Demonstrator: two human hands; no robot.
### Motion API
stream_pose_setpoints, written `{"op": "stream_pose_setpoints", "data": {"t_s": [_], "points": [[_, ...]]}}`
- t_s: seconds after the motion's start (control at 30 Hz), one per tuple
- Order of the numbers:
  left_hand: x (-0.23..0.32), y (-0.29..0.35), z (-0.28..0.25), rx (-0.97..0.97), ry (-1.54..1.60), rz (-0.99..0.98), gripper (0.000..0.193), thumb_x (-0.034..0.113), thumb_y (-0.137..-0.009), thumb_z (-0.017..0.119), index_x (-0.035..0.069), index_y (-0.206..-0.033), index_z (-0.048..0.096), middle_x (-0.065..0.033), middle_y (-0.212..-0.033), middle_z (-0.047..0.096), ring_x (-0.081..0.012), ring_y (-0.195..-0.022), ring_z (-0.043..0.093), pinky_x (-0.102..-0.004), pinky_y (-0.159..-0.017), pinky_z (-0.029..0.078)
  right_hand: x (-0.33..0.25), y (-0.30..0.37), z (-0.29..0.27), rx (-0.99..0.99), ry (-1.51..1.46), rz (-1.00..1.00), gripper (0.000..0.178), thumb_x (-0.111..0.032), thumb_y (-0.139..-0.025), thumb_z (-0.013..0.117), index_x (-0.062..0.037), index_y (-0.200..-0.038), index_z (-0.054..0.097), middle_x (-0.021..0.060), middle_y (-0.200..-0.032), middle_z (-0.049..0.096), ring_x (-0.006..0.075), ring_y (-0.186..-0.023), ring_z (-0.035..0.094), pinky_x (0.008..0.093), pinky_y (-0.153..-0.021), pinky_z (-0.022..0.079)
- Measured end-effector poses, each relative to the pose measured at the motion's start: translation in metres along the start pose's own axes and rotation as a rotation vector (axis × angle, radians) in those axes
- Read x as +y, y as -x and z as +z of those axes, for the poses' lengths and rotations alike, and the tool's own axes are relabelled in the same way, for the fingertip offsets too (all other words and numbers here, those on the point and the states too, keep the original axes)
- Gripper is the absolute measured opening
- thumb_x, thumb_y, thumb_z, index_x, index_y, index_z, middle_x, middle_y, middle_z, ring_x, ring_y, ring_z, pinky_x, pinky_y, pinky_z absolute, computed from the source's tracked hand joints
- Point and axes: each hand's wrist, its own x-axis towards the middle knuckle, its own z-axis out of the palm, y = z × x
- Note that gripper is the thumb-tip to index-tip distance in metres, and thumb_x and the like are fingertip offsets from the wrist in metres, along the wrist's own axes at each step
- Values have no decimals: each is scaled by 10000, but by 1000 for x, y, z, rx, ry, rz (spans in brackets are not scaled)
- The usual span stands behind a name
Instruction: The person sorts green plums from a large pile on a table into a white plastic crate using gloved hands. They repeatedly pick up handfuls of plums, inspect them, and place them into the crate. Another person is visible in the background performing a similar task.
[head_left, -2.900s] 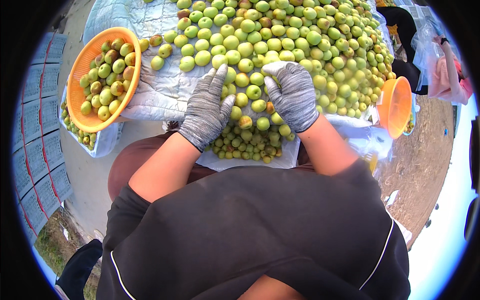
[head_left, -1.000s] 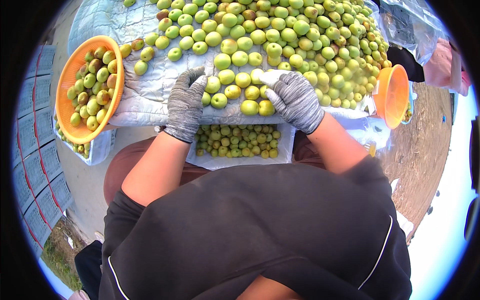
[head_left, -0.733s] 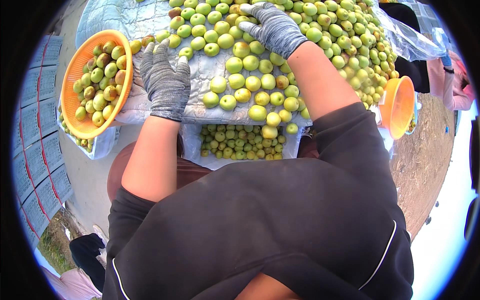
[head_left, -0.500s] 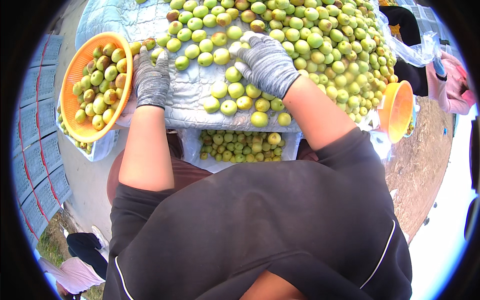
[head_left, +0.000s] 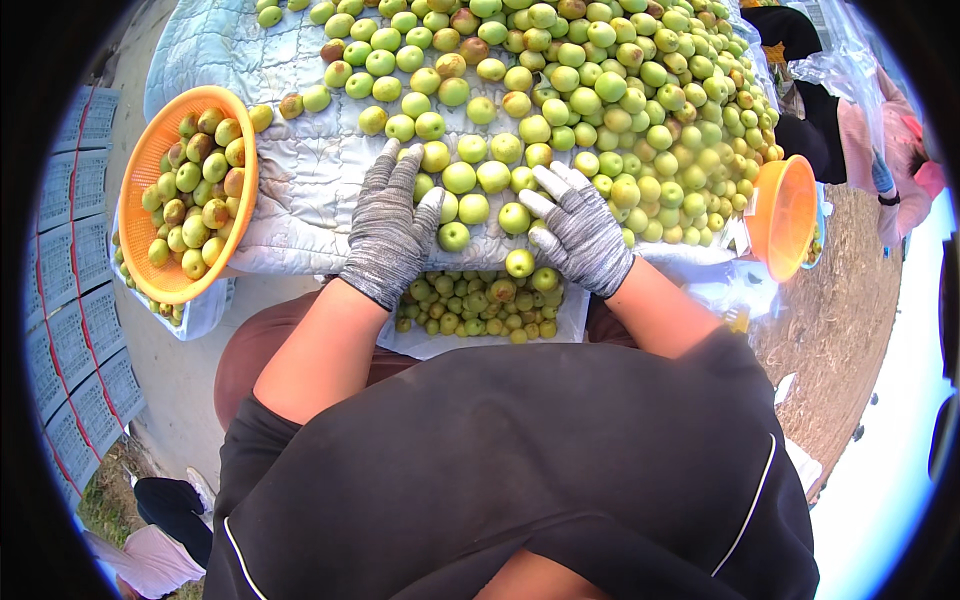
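Note:
Both my hands wear grey knit gloves with pale fingertips and rest on a quilted cloth (head_left: 300, 205) strewn with green jujubes (head_left: 493, 177). My left hand (head_left: 393, 225) lies at the left of a small cluster, fingers spread, its fingertips touching the nearest fruit. On the cluster's right side, my right hand (head_left: 582, 225) is open too, fingers apart and angled inward against the jujubes. Between the hands, one jujube (head_left: 519, 263) is at the cloth's front edge, above a white-lined box (head_left: 570, 318) that holds more of them. Neither hand grips a fruit.
An orange basket (head_left: 133, 230) of browner jujubes tilts at the left edge; another orange basket (head_left: 790, 220) stands at the right. A large jujube heap (head_left: 650, 110) covers the far right. Stacked grey crates (head_left: 80, 300) line the left. A person in pink (head_left: 900, 215) is at far right.
My left hand has left the orange basket's side and moved right to the cluster. My right hand has drawn back toward me. Jujubes have shifted nearer the front edge.

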Motion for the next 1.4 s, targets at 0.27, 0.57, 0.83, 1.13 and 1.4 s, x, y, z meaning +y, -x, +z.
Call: {"op": "stream_pose_setpoints", "data": {"t_s": [0.27, 0.57, 0.83, 1.13, 1.4], "points": [[5, 0, 6, -11, 3, 57, 619, 222, -955, 659, 40, -1510, 453, -253, -1579, 386, -427, -1423, 427, -485, -1190, 358, 39, -137, -26, 244, 103, 183, 248, -241, -949, 636, -94, -1135, 709, 113, -1268, 675, 295, -1176, 625, 494, -1019, 460], [-6, -12, -11, 200, 235, 93, 472, 126, -924, 681, -7, -1365, 578, -228, -1399, 582, -383, -1314, 555, -467, -1132, 432, 24, -105, -15, 164, -11, 149, 177, -139, -879, 638, -101, -1019, 739, 137, -1040, 715, 346, -959, 681, 475, -893, 534], [-10, -17, -11, 265, 315, 121, 445, 124, -923, 691, -7, -1338, 595, -208, -1356, 617, -360, -1288, 582, -443, -1116, 452, 51, -141, -24, -158, 442, 365, 357, -315, -854, 771, -131, -1160, 762, 111, -1580, 394, 319, -1456, 367, 488, -1210, 275], [-9, -13, -13, 254, 305, 68, 438, 149, -922, 701, 6, -1326, 610, -210, -1360, 617, -357, -1268, 599, -443, -1102, 464, 57, -171, -21, 212, 134, 261, 186, -253, -945, 667, -85, -1005, 721, 134, -1042, 726, 334, -1001, 675, 458, -923, 528], [-5, -9, -16, 230, 368, 61, 383, 113, -941, 662, 9, -1307, 622, -203, -1358, 617, -345, -1294, 581, -434, -1121, 441, 77, -206, -40, -285, 346, 501, 249, -306, -1016, 587, -94, -1133, 640, 182, -1021, 728, 377, -974, 701, 486, -871, 551]]}}
